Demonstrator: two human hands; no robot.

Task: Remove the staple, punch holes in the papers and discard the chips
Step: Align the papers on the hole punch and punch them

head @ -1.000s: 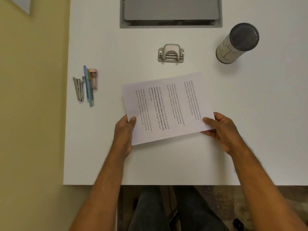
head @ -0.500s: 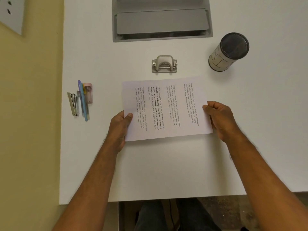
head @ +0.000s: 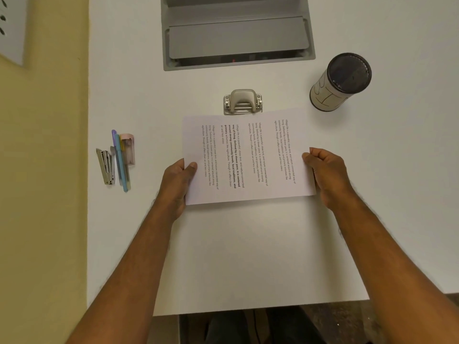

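White desk point(head: 248, 256), papers point(head: 248, 157) against hole punch point(head: 243, 101)

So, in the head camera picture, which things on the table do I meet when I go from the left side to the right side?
Stapler → pens → pink sharpener → left hand gripping the papers → right hand gripping their other end → cylindrical container.

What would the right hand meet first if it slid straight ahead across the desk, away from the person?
Probably nothing nearby: beyond the right hand lies bare table. The cylindrical container stands farther on, roughly in line.
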